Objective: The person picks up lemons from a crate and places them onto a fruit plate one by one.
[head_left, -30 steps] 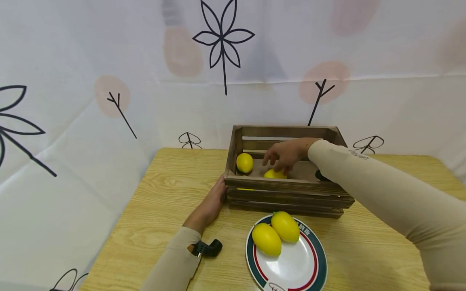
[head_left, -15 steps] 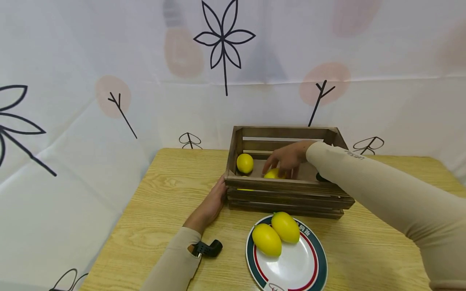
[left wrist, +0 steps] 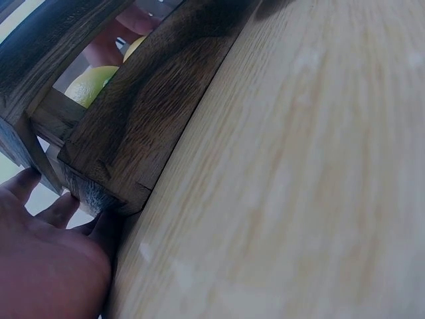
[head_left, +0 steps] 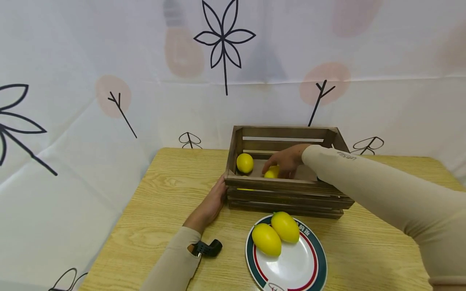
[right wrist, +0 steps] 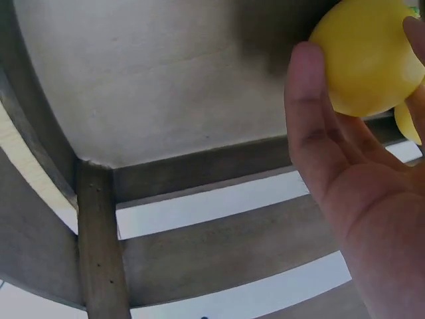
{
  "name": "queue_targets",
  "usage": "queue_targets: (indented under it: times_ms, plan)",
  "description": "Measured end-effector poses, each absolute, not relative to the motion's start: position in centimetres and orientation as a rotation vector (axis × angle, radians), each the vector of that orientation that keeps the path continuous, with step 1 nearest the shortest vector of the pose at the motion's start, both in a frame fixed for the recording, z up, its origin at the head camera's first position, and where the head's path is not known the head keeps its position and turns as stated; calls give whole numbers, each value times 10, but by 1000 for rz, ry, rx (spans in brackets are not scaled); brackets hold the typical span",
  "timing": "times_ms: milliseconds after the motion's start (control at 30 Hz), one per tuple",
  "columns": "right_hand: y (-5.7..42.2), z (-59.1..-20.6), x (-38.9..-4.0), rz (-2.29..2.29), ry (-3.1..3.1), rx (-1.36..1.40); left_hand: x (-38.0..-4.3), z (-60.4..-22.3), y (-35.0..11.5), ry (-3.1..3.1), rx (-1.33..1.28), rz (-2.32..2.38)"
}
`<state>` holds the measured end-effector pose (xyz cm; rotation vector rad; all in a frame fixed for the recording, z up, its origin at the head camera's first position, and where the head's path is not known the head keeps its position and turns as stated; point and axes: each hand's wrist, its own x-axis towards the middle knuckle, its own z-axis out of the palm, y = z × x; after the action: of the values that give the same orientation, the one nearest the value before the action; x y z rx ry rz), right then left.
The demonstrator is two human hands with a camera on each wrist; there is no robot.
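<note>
Inside a dark wooden slatted crate [head_left: 291,199], my right hand [head_left: 285,159] grips a yellow lemon [head_left: 271,172]. The right wrist view shows the fingers and thumb around that lemon [right wrist: 365,56], close over the crate floor. My left hand [head_left: 212,201] rests against the crate's left end; in the left wrist view its fingertips touch the wood by the lower corner, with the palm [left wrist: 50,266] facing up. One more lemon [head_left: 245,163] sits at the crate's left side, and part of another lemon [head_left: 245,189] shows between the front slats.
In front of the crate, a white plate with a dark green rim [head_left: 322,258] carries two lemons [head_left: 267,240]. Everything stands on a light wooden table [head_left: 174,182]. Behind it hangs a white patterned cloth [head_left: 262,97]. A black wrist camera [head_left: 208,248] is on my left wrist.
My right hand has lowered into the crate, and its fingers have gone from hovering at the lemon to gripping it. My left hand, the plate and the crate stay put.
</note>
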<state>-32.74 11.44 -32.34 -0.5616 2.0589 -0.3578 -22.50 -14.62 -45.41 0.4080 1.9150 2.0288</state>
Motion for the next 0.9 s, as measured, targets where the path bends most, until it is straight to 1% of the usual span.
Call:
queue_targets:
  times_ms: [433,667,900]
  plan:
    - [114,-330,-324,-295,2111,-584,-226,-454,-143,1906,401,2029]
    - [114,-325,-323,-207,2164,-613,-225,-456,-145,1927,350,2008]
    - [115,-316,-331,-191,2250,-638,-226,-456,-146,1921,392,2041]
